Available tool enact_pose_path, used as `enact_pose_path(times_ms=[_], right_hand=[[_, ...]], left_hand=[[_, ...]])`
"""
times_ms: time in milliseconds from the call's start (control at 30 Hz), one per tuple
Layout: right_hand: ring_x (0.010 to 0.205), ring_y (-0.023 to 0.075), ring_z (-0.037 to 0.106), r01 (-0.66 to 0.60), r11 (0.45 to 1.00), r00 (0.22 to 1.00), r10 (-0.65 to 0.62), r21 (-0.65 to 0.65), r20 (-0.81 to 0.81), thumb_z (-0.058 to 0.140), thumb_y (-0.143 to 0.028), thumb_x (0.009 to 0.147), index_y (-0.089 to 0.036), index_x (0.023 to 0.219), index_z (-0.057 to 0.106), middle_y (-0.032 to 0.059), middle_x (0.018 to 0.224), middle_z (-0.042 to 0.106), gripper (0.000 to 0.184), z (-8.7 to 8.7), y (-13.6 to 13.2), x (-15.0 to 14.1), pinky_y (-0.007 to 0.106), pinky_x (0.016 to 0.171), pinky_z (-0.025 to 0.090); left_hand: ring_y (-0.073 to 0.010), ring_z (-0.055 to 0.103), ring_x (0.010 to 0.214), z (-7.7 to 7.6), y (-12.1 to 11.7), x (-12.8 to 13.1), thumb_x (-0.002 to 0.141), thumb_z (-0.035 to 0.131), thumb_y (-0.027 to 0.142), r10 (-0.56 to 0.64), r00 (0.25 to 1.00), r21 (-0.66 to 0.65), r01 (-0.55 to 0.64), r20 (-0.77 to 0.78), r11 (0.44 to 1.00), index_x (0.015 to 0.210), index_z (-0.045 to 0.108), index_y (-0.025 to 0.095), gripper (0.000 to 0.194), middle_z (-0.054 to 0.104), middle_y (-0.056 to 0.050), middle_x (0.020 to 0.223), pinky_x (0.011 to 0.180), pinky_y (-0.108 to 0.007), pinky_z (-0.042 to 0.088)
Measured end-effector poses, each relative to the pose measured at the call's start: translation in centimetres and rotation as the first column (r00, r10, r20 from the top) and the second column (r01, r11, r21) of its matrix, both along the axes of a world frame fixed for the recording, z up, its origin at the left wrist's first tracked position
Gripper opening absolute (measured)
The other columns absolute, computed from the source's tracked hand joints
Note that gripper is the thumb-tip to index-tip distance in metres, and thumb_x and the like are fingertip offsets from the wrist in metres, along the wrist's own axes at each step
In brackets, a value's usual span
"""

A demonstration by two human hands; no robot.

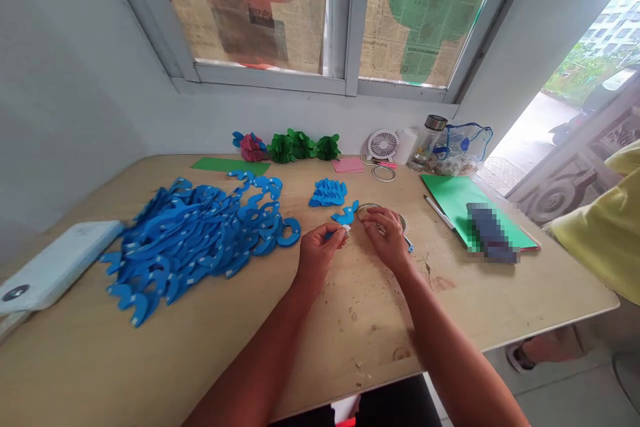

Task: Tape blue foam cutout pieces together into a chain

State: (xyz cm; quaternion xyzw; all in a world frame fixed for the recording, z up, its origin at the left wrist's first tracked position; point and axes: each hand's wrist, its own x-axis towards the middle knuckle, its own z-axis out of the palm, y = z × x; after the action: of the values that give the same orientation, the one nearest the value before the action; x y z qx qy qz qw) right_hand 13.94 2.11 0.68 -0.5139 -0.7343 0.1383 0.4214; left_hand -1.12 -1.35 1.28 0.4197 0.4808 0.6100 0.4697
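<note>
My left hand (320, 250) is closed in a pinch on a blue paper cut-out (345, 216) with a small white tab at its edge. My right hand (387, 233) rests beside it with its fingers curled over a clear tape roll (369, 209) on the table; what it holds is hidden. A small stack of blue cut-outs (327, 192) lies just beyond my hands. To the left spreads a large heap of blue curved cut-outs (200, 237) with white tabs.
Wooden table (350, 320) against a wall under a window. Green paper sheets (460, 203), a pen (437, 210), a small fan (383, 145), a bottle (427, 140), a clear pouch (463, 145) and paper honeycomb decorations (300, 145) lie at the back. A white box (55, 263) sits left. A person in yellow (607, 227) stands right.
</note>
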Motion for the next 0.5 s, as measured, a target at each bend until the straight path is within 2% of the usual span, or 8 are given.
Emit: enact_pose_path(times_ms=[100, 200, 500], right_hand=[[0.095, 0.0186, 0.054, -0.126, 0.992, 0.983, 0.124, -0.011, -0.134, 0.055, -0.024, 0.079, -0.023, 0.079, 0.068, 0.0051, 0.099, 0.064, 0.014, 0.32, -0.16, -0.32, 0.034, 0.087, 0.038], [0.095, 0.0186, 0.054, -0.202, 0.978, 0.966, 0.190, -0.055, -0.176, 0.055, -0.024, 0.079, -0.025, 0.080, 0.070, 0.0044, 0.098, 0.064, 0.014, 0.60, -0.44, -0.53, 0.035, 0.087, 0.039], [0.093, 0.0193, 0.054, -0.250, 0.963, 0.932, 0.212, -0.100, -0.295, 0.062, -0.022, 0.073, -0.025, 0.075, 0.070, 0.0036, 0.093, 0.064, 0.009, 0.78, -0.86, -1.02, 0.036, 0.087, 0.037]], left_hand=[[-0.0094, 0.049, 0.050, -0.09, 0.04, -0.03, 0.062, 0.065, 0.030, 0.010, 0.999, 0.005, -0.010, -0.038, 1.000, 0.055, 0.062, 0.016, 0.017, 0.057, 0.001, 0.052, 0.053, -0.021, 0.043], [-0.0097, 0.049, 0.050, -0.14, 0.02, -0.07, 0.062, 0.065, 0.031, 0.021, 0.996, 0.009, -0.020, -0.085, 1.000, 0.056, 0.062, 0.016, 0.017, 0.057, 0.001, 0.052, 0.052, -0.021, 0.042], [-0.0095, 0.047, 0.048, -0.62, 0.19, -0.19, 0.063, 0.065, 0.034, 0.009, 0.979, 0.023, -0.004, -0.203, 1.000, 0.058, 0.064, 0.016, 0.019, 0.055, 0.002, 0.051, 0.048, -0.020, 0.036]])
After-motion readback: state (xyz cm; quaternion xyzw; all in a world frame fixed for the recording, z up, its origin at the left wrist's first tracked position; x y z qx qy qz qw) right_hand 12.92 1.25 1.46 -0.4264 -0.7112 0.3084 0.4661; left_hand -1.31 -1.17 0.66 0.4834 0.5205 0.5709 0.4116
